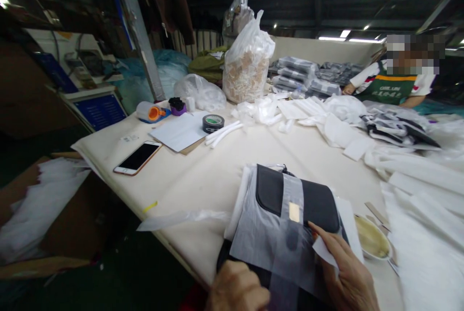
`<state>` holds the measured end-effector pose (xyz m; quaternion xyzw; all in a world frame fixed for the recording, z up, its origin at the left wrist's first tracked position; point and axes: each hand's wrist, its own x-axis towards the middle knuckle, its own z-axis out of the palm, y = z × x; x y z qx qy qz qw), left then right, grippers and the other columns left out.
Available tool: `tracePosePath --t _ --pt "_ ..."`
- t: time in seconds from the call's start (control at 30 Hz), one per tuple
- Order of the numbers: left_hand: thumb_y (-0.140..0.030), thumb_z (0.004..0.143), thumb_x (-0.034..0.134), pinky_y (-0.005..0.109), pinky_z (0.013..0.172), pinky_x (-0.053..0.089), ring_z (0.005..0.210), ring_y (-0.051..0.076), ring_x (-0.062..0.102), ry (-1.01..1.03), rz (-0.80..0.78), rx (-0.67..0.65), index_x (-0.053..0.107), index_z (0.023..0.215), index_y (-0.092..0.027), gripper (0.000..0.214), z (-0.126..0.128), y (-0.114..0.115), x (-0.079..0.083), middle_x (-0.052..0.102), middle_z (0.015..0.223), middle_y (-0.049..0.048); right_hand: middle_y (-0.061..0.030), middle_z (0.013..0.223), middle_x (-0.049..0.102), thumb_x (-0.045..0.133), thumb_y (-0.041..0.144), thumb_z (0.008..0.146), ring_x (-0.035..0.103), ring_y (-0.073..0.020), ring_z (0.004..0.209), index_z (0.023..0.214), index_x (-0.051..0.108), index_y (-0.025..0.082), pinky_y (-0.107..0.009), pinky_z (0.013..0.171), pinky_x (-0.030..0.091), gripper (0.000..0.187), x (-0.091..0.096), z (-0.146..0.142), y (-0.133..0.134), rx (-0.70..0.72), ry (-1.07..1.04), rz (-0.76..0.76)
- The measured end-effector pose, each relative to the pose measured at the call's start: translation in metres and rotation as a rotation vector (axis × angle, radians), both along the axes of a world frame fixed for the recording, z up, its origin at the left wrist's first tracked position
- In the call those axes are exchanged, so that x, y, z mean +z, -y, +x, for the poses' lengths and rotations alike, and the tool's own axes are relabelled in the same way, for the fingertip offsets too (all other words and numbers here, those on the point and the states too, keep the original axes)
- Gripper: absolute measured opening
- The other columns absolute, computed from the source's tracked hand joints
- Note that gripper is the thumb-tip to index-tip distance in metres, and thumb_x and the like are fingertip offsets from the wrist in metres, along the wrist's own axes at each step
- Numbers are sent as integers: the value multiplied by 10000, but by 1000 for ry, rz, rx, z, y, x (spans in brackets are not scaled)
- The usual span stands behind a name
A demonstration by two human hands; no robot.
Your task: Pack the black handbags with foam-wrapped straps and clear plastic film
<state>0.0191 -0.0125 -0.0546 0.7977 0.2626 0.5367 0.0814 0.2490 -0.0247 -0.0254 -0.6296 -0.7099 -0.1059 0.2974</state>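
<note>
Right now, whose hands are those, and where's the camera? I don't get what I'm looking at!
There's no robot here, just a person with two bare hands. The camera sits on that person's head and looks forward and down, so you see what's in front of them.

The right hand touches the flap of a black bag, with a small white slip at its fingers. The left hand is curled by the bag's near side; it's too blurry to tell what it holds. A see-through strip crosses the flap.

On the pale table lie a phone, a roll of black tape and a bowl. Across it is another person in a green apron.
</note>
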Motion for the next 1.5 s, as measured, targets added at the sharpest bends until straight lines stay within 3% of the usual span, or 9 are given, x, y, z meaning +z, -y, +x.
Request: tracePosePath --t 0.1,0.17,0.27,0.4,0.63,0.93,1.07,1.3,1.5 --pt "-385 847 529 243 623 458 715 160 581 369 -745 290 598 851 -190 208 -44 -7 -3 619 770 35 -34 926 672 377 179 861 678 -131 773 1137 557 186 -188 653 552 330 -3 2 -1 16 28 0" --pt "-457 721 646 235 556 447 684 166 577 599 -1143 322 601 867 -162 332 -55 -20 0 630 788 49 -33 962 663 386 174 855 675 -127 800 1171 537 192 -179 663 547 351 -6 4 0 20 44 -25" --pt "-489 582 712 235 521 414 619 151 543 776 -1356 224 630 826 -124 447 -45 -42 5 628 750 51 -30 972 656 388 166 845 672 -127 805 1184 528 202 -178 663 544 368 -9 8 1 4 36 -50" --pt "-485 570 701 263 523 372 509 137 478 790 -1315 246 628 596 -115 378 -23 -57 2 556 539 20 -34 969 659 389 182 852 673 -135 809 1170 535 200 -189 659 549 350 -6 7 1 24 53 -24" --pt "-373 577 700 298 749 399 768 220 570 718 -1121 264 688 703 -162 246 -20 -57 4 658 732 36 -25 948 670 388 217 870 679 -145 795 1165 545 223 -202 651 552 335 -5 4 -1 13 29 8" --pt "-368 579 719 231 542 356 526 116 448 749 -1124 288 597 575 -154 246 -21 -65 -1 504 529 -34 -26 867 673 345 229 885 678 -140 717 1089 582 207 -201 617 552 313 -4 -4 -3 -36 36 104" --pt "-406 546 733 221 462 312 454 93 391 808 -1191 282 579 537 -138 310 -19 -66 -2 448 464 -43 -28 928 670 387 220 875 676 -142 786 1144 557 207 -205 681 553 318 -5 0 -2 5 51 26" --pt "-465 495 756 249 497 396 524 149 512 918 -1229 321 636 534 -120 368 -30 -61 10 586 536 35 -30 985 670 379 221 865 673 -162 840 1181 553 229 -230 701 559 360 -11 8 1 -9 14 -57" --pt "-438 460 789 245 534 400 523 130 493 968 -1195 289 609 483 -134 354 -33 -61 24 548 500 9 -20 909 677 376 219 849 679 -151 766 1111 582 219 -227 663 559 334 -5 -3 -1 -40 -4 23"
